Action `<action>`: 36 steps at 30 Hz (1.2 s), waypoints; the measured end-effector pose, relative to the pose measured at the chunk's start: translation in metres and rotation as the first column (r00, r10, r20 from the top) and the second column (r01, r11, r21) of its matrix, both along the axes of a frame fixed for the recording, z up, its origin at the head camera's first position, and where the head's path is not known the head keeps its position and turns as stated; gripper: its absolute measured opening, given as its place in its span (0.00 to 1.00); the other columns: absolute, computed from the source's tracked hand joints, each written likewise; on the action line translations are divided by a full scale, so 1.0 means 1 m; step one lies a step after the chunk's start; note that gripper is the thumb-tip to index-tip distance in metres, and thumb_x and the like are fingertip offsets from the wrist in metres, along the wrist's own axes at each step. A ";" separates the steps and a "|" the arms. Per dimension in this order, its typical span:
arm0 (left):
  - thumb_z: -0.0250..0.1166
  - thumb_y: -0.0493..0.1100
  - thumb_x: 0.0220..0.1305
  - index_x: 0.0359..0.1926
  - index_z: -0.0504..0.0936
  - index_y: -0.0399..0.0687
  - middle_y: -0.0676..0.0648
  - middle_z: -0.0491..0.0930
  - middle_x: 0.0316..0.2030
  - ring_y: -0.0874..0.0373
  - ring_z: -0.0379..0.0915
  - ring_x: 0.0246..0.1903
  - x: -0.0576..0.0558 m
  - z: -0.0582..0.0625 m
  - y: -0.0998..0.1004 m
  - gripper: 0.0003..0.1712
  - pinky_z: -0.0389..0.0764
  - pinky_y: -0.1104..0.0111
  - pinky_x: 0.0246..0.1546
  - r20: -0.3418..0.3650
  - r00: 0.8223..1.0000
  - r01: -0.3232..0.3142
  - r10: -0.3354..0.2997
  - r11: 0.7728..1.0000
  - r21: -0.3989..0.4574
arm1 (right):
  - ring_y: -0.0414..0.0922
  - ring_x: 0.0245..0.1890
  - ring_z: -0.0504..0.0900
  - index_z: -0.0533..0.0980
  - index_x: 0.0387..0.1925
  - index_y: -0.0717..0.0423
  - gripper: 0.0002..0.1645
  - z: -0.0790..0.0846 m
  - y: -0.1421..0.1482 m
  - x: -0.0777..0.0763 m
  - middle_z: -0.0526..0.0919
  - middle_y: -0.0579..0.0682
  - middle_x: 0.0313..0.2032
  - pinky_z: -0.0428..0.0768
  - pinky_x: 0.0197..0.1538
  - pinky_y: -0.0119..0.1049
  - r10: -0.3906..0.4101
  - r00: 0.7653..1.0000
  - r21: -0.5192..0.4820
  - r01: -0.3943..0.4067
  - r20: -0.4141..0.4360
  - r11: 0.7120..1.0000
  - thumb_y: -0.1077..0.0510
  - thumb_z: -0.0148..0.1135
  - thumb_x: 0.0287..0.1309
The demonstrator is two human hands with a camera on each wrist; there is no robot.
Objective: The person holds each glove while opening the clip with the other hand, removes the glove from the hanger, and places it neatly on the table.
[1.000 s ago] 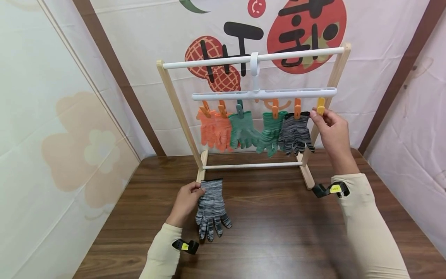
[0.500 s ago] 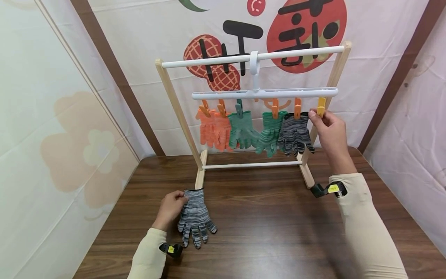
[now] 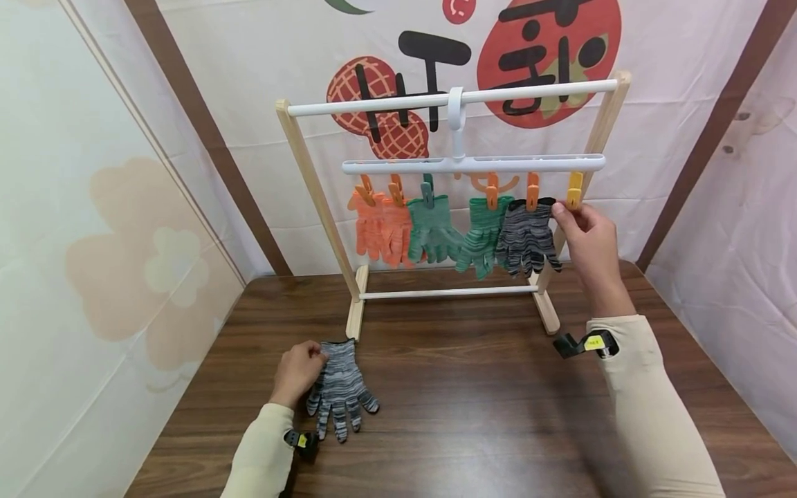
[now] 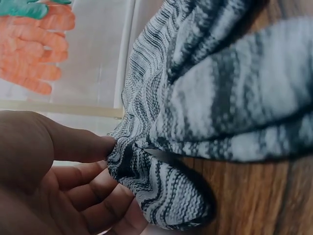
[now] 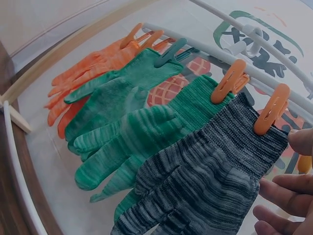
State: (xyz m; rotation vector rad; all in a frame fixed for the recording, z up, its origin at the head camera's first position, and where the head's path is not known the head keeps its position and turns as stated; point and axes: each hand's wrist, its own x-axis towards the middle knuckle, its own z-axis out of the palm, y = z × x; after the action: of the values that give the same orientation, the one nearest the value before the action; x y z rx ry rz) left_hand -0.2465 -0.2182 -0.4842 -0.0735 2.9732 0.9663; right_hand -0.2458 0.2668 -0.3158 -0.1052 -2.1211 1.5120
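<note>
My left hand (image 3: 297,373) pinches the cuff edge of a grey-and-black striped glove (image 3: 341,387), low over the table at left, fingers toward me. In the left wrist view the thumb presses on the bunched knit of the glove (image 4: 161,107). My right hand (image 3: 591,242) is raised at the rack's right end, its thumb and fingers at the cuff corner of a hanging dark grey striped glove (image 3: 529,235). An orange clothespin (image 5: 272,110) holds that glove's cuff. Just above the right fingers hangs a yellow clothespin (image 3: 574,188), mostly hidden in the right wrist view.
A white hanger bar (image 3: 398,166) hooks onto a wood-framed rack (image 3: 317,200) on the brown table (image 3: 436,401). Two orange gloves (image 3: 395,232) and two green gloves (image 3: 436,225) hang left of the grey one. A printed cloth (image 3: 261,138) stands behind.
My left hand has moved left and toward me with the striped glove, away from the rack's left foot. The right hand stays almost still at the hanging glove's corner.
</note>
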 end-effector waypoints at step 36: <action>0.62 0.48 0.74 0.50 0.84 0.39 0.44 0.85 0.38 0.49 0.81 0.35 -0.001 0.035 0.036 0.16 0.79 0.52 0.38 -0.213 0.971 0.118 -0.112 0.993 0.013 | 0.56 0.62 0.76 0.68 0.72 0.58 0.37 -0.005 -0.027 0.012 0.77 0.63 0.61 0.72 0.64 0.54 0.021 0.992 0.147 -0.002 -0.126 0.989 0.41 0.59 0.72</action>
State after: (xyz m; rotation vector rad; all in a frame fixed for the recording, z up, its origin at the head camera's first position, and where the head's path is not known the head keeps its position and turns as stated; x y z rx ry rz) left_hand -0.2480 -0.1822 -0.4494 0.2142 3.1113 1.0594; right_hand -0.2337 0.2397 -0.3209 0.0552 -2.1246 1.3265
